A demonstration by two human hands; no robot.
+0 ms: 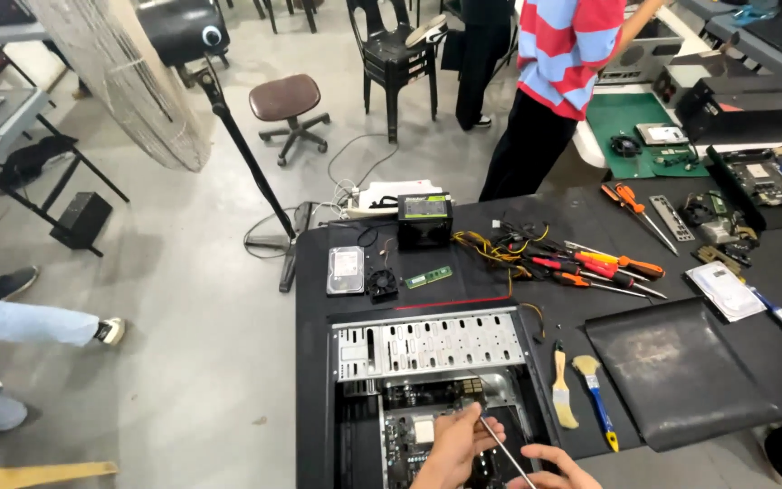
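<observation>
On the black table (319,272), the open computer case (427,353) lies at the near edge. Over its inside, the left hand (452,450) pinches a thin screwdriver (500,448); the right hand (549,469) grips its lower end.

Your black worktop (319,272) carries the open computer case (427,344), a hard drive (346,270), screwdrivers (604,267), two brushes (581,394) and a power supply (424,220).
</observation>
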